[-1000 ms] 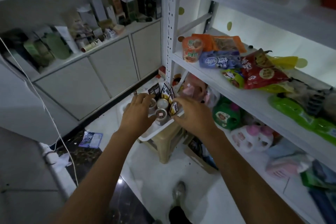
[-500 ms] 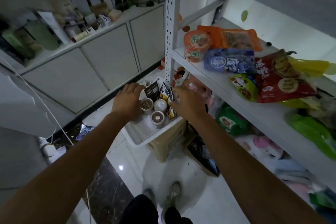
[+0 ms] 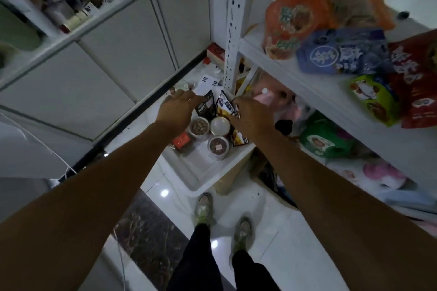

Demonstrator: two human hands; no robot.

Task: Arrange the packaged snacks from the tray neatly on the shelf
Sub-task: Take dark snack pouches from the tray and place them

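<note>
Left hand [image 3: 176,108], fingers extended, touches a black foil snack pouch [image 3: 205,107] standing in the white plastic tray [image 3: 201,181]. Right hand [image 3: 251,116] pinches the neighbouring black-and-yellow foil pouch [image 3: 225,107]. Three round lidded cups [image 3: 199,126] sit just beside them.

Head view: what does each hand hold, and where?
Right hand pinches the yellow-black snack pouch by its top edge; left hand touches the black pouch's top, grip unclear.

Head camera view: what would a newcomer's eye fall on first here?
Two bare arms lead to the left hand and right hand, both at the dark snack packets standing in the white tray at centre. Three round cups sit just nearer in it. At upper right, bright bags lie on the white shelf.
</note>
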